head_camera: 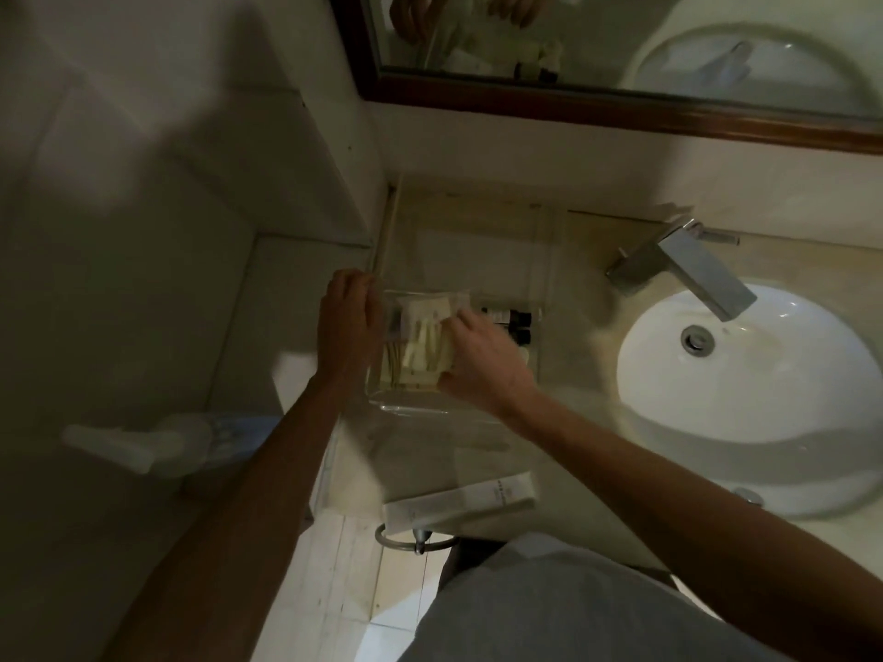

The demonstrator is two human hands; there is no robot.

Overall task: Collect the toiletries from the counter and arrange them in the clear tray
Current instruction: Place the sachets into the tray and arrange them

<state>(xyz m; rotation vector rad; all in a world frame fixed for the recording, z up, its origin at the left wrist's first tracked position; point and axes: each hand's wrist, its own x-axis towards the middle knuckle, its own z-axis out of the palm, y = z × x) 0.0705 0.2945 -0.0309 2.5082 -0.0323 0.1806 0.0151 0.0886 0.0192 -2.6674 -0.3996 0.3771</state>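
Note:
A clear tray (411, 406) sits on the counter left of the sink. Inside it lie cream and white packets (420, 346) and small dark-capped bottles (511, 318) along its right side. My left hand (346, 327) grips the tray's left wall. Over the middle of the tray, my right hand (482, 363) presses down on the packets, fingers curled over them. A long white box (458, 506) lies on the counter's front edge, outside the tray.
A white basin (745, 398) with a chrome tap (683, 272) fills the right side. A wood-framed mirror (621, 54) hangs on the back wall. A towel ring (411, 542) hangs below the counter edge. A white fixture (138, 446) juts from the left wall.

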